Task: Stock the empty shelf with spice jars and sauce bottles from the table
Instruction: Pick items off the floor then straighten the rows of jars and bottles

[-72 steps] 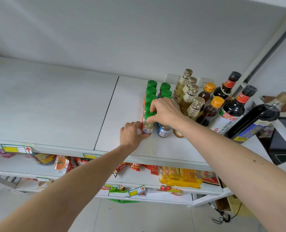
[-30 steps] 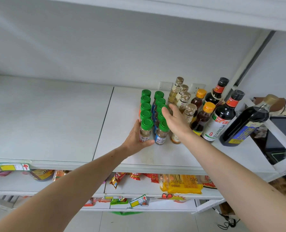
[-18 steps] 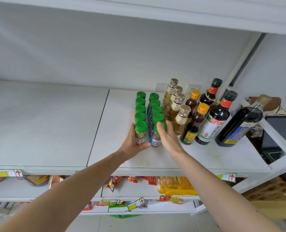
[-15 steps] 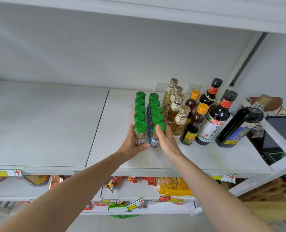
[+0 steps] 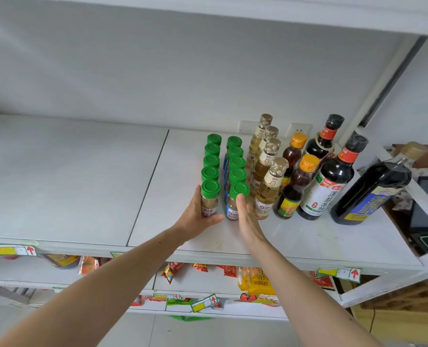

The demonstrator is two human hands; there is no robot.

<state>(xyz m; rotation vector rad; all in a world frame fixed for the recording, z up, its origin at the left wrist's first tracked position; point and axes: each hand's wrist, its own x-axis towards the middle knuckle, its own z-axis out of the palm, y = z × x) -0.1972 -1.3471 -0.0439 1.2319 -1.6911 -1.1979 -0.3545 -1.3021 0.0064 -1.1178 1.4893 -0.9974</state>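
Observation:
Two rows of green-capped spice jars (image 5: 234,156) stand on the white shelf (image 5: 83,184), right of its centre seam. My left hand (image 5: 195,221) cups the front jar of the left row (image 5: 210,196), with fingers along its left side and the thumb curled round its base. My right hand (image 5: 248,219) lies flat with straight fingers against the right side of the front jar of the right row (image 5: 233,209). Right of the jars stand pale vinegar bottles (image 5: 268,194), orange-capped sauce bottles (image 5: 298,186) and dark soy sauce bottles (image 5: 330,186).
A large dark bottle (image 5: 373,191) leans at the shelf's right end beside the white upright. The left half of the shelf is bare. Snack packets (image 5: 255,281) fill the lower shelf. Price tags (image 5: 13,250) hang on the front edge.
My right hand came off the jar caps and now lies flat beside the right row. My left hand opened from a fist and wrapped the front left jar. The bottles stayed put.

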